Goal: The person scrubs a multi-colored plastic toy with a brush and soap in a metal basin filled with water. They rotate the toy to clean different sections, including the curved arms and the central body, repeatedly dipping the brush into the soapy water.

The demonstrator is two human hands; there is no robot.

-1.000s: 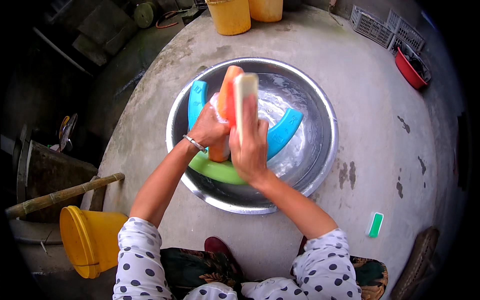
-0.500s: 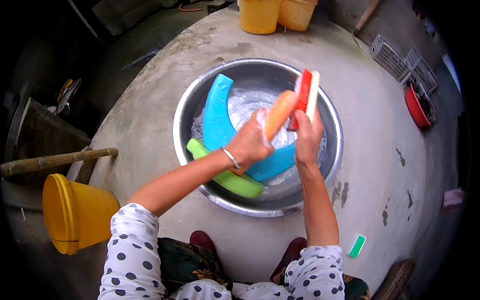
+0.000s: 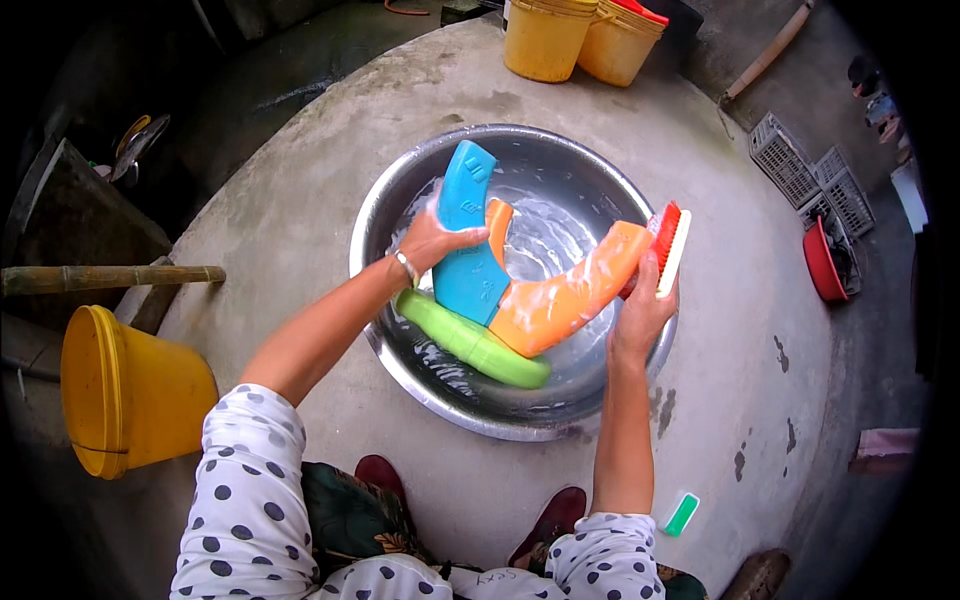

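Observation:
My left hand (image 3: 432, 242) is closed round a blue curved piece (image 3: 465, 278) with raised marks, its thumb across the front. In my right hand (image 3: 643, 318) is a scrub brush (image 3: 674, 250) with red bristles and a cream back, held upright over the right rim of a metal basin (image 3: 520, 432). Soapy suds streak an orange curved piece (image 3: 572, 298), which lies against the blue one; its right end is close beside the brush. Below both, a green curved piece (image 3: 475, 345) rests at the basin's near left side. Sudsy water covers the bottom.
A yellow bucket (image 3: 140, 390) lies tipped at the left, below a bamboo pole (image 3: 115, 279). Two more yellow buckets (image 3: 548, 40) stand at the back. Grey crates (image 3: 785, 155) and a red tub (image 3: 823, 262) are at the right. A green-and-white object (image 3: 682, 514) lies by my right forearm.
My left hand has let go of the orange piece, now lying in the basin, and has taken hold of the blue one. My right hand has moved right and nearer with the brush.

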